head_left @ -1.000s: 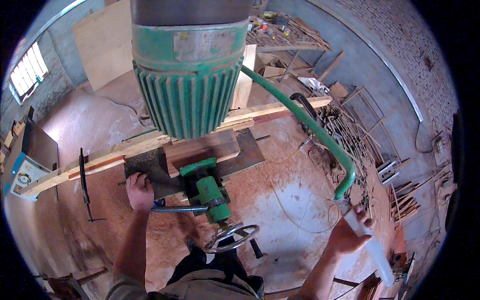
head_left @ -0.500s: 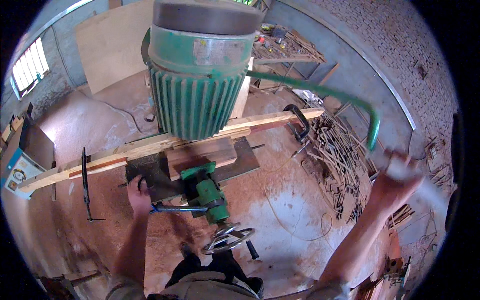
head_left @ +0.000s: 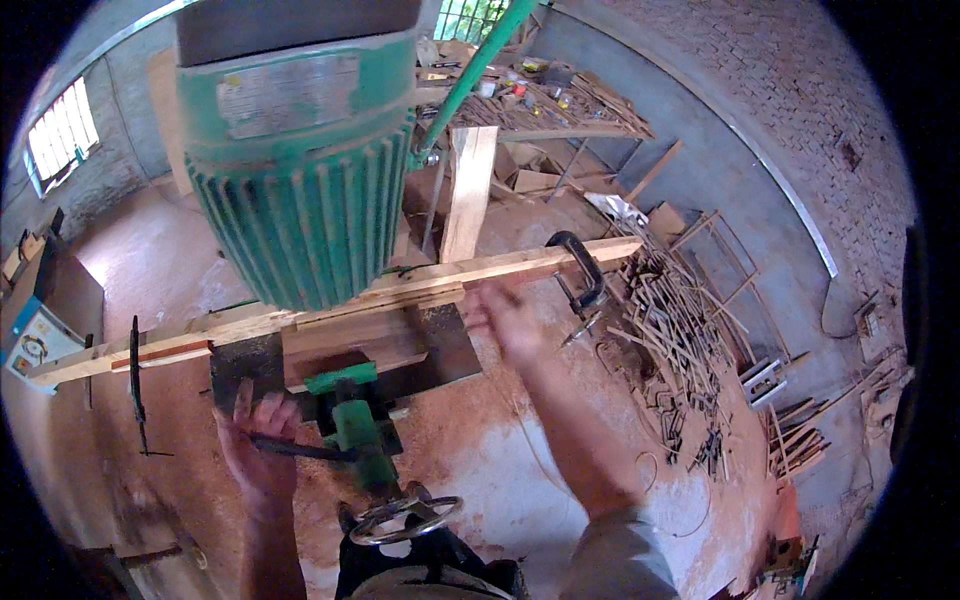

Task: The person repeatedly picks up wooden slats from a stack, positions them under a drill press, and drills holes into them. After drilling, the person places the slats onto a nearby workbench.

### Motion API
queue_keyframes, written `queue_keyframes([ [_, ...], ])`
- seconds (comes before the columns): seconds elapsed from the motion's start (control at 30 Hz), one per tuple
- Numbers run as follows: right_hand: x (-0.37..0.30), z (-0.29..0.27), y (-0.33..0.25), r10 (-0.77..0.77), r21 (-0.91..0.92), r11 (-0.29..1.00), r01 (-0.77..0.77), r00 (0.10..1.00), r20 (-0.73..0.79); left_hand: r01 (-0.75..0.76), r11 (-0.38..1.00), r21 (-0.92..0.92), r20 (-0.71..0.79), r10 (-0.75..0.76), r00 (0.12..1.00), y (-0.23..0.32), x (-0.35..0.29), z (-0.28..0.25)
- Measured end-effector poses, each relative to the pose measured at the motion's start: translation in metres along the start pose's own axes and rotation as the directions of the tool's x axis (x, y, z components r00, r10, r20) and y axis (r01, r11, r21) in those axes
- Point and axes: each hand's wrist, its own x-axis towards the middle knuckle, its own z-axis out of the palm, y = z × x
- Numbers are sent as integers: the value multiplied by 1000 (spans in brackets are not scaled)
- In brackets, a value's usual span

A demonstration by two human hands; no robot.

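My left hand (head_left: 258, 440) is at a dark lever (head_left: 305, 450) on the green clamp (head_left: 352, 415) of the machine. Its fingers are stretched apart, with the lever crossing over the hand; whether it bears on the lever is hard to see. My right hand (head_left: 505, 325), smeared by motion, is beside the long pale wooden beam (head_left: 430, 280), near the dark machine table (head_left: 450, 345). A reddish-brown wood block (head_left: 350, 345) lies on that table between beam and clamp. Above hangs the ribbed green motor (head_left: 300, 210), with a green bar (head_left: 480, 75) slanting up behind it.
A black C-clamp (head_left: 582, 270) grips the beam's right part; a bar clamp (head_left: 137, 385) hangs at its left. A metal handwheel (head_left: 405, 518) is close to my body. Several wood scraps (head_left: 680, 340) are piled at right, below a cluttered bench (head_left: 560, 130).
My right hand has let go of the green bar and moved left to the beam. The bar now points upward. My left hand has shifted down toward the lever. The view has turned right.
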Motion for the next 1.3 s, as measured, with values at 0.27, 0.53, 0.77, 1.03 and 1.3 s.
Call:
queue_keyframes([
  [0.27,67,29,98,376,421,840,-342,927,1,-736,-215,642,381,-744,550,-168,4,33],
  [0.53,102,29,110,364,391,843,-369,927,89,-306,-40,951,248,-492,835,-68,-36,65],
  [0.77,108,-7,50,170,450,891,-54,960,-221,-26,375,927,57,-73,996,-27,-98,14],
  [1.03,51,-56,-35,-161,439,871,222,972,-171,-33,593,805,-13,73,997,2,-147,-37],
  [1.3,-134,134,-24,-187,524,852,7,938,292,-228,247,942,115,401,909,75,-201,-46],
])
